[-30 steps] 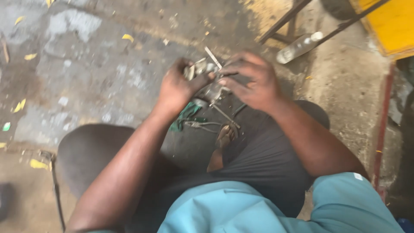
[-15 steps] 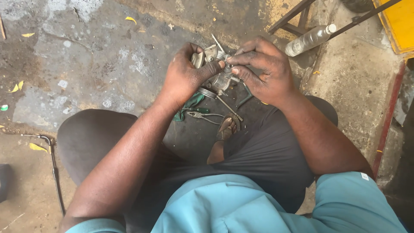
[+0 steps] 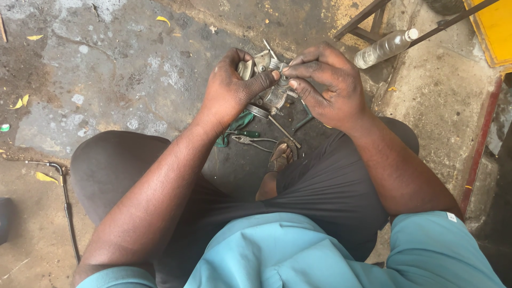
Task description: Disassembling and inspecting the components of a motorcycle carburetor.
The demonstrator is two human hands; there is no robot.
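Left hand (image 3: 230, 88) curled tight around a small grey metal part (image 3: 273, 92), thumb stretched right across its top, fingers wrapped behind. Right hand (image 3: 326, 81) also closed, fingertips (image 3: 294, 85) pinched together on the upper end of the same part, meeting the left thumb tip. Part held up between both hands, above the floor (image 3: 117, 69) and in front of the knees; thin metal rod (image 3: 270, 49) sticks up from it, a metal ring (image 3: 257, 111) shows just under the left hand. What kind of part exactly: cannot tell, mostly hidden by fingers.

Below the hands on the floor: pliers (image 3: 249, 140) with green handles, a green rag (image 3: 233, 127) beside them, a long thin metal rod (image 3: 282, 129) angling down toward a sandalled foot (image 3: 279, 156).

Containers: clear plastic bottle (image 3: 385, 48) with white cap lying on its side upper right, near a dark metal frame (image 3: 368, 24); looks see-through, contents cannot tell. Yellow box edge (image 3: 493, 29) at top right corner, inside not visible.

Bent black cable (image 3: 63, 186) on the floor at left. Yellow leaves (image 3: 21, 101) scattered on the concrete. Person seated, dark trousers, teal shirt.
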